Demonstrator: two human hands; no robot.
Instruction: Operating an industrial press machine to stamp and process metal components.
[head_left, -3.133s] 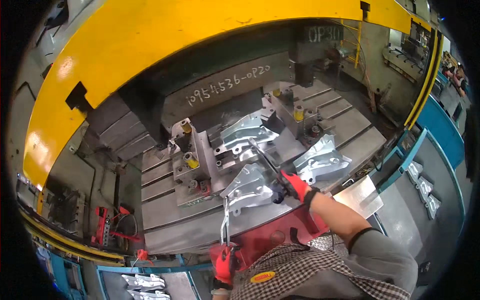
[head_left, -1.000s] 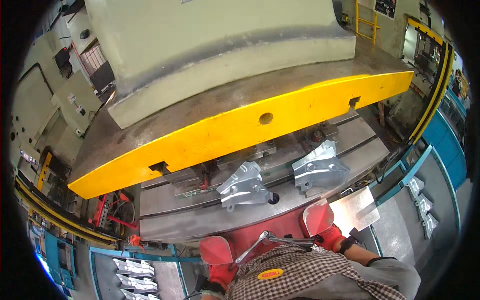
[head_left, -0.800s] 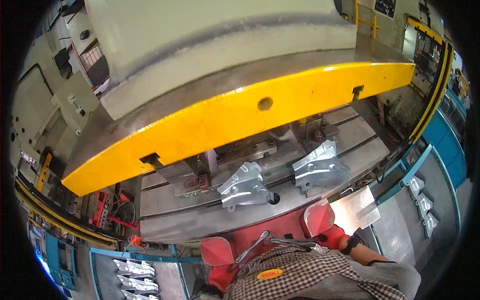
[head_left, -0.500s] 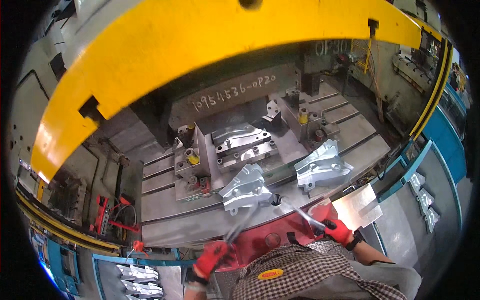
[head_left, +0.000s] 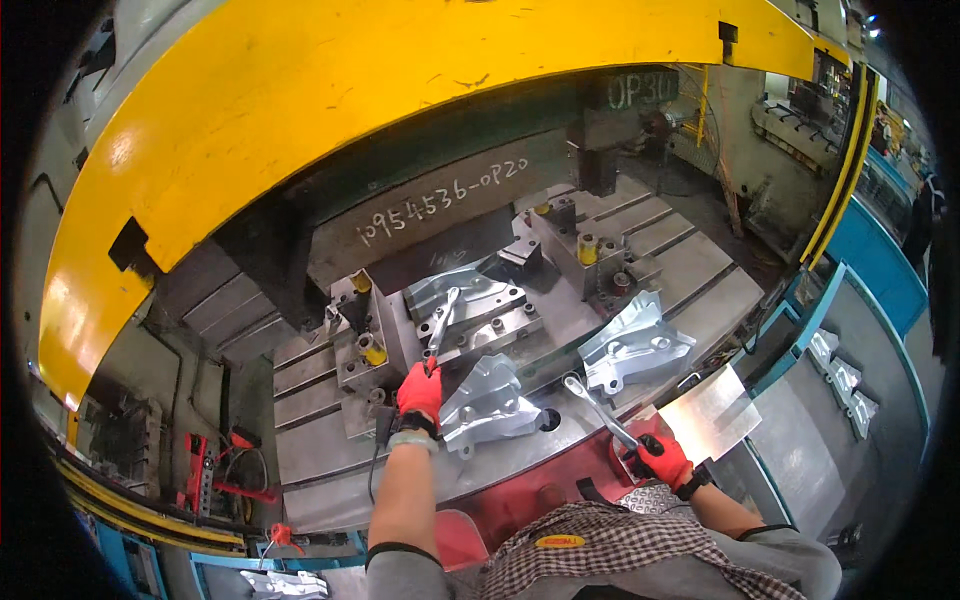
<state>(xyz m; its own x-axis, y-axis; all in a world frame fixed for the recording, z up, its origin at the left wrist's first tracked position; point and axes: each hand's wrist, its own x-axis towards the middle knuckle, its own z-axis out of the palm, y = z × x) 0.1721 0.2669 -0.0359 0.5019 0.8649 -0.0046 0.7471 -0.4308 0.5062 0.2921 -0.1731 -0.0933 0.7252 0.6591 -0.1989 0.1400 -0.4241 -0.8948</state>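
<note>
"Three silver plates near one steel block [head_left: 512, 322]: where does each sit?"

"The back plate [head_left: 482, 288] rests on the block. The front plate [head_left: 488, 405] lies loose just in front of the block, and the right plate [head_left: 637, 345] lies in front and to its right."

"And the hands?"

"The left hand [head_left: 420, 392], in front of the block's left end, has its grip wrapped round the left tool [head_left: 446, 316]. That tool's far end reaches over the block to the back plate; I can't tell whether it bites. The right hand [head_left: 663, 460], on the block's near side and well to its right, has its grip curled round the right tool [head_left: 603, 413]. Its tip sits just beside the right plate, pinching nothing I can see."

"How would the back plate handle?"

"Stiff, I'd judge: bent sheet metal, probably fairly light and hardly fragile. Smooth faces could slip, and the edges may be sharp."

"Where would you take hold?"

"At a flat stretch of edge facing the block's near side, clear of the raised bends. Its lopsided outline might make it swing if pinched far from its middle."
</note>
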